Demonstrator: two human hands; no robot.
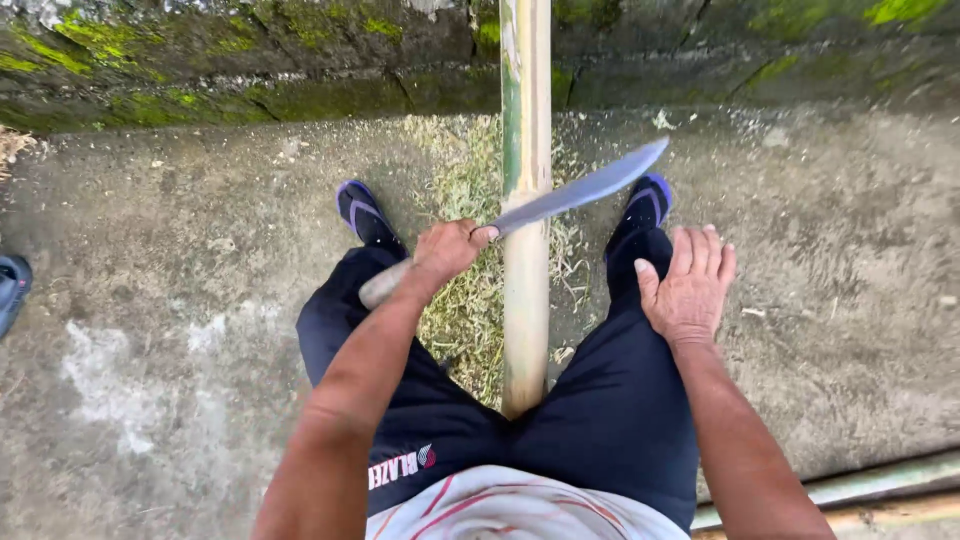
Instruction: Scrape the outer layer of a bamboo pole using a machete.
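Observation:
A long pale bamboo pole [526, 260] runs from between my legs out to the mossy wall. My left hand [447, 251] is shut on the wooden handle of a machete [585, 188], whose curved blade crosses over the pole and points to the upper right. My right hand [689, 287] rests flat and open on my right knee, holding nothing. I sit astride the pole in dark trousers, with a blue sandal on each foot either side of it.
A mossy stone wall [250, 60] lines the far edge of the concrete floor [150, 300]. Pale shavings [462, 300] lie around the pole. Another blue sandal [12, 285] shows at the left edge. More bamboo poles [880, 490] lie at the lower right.

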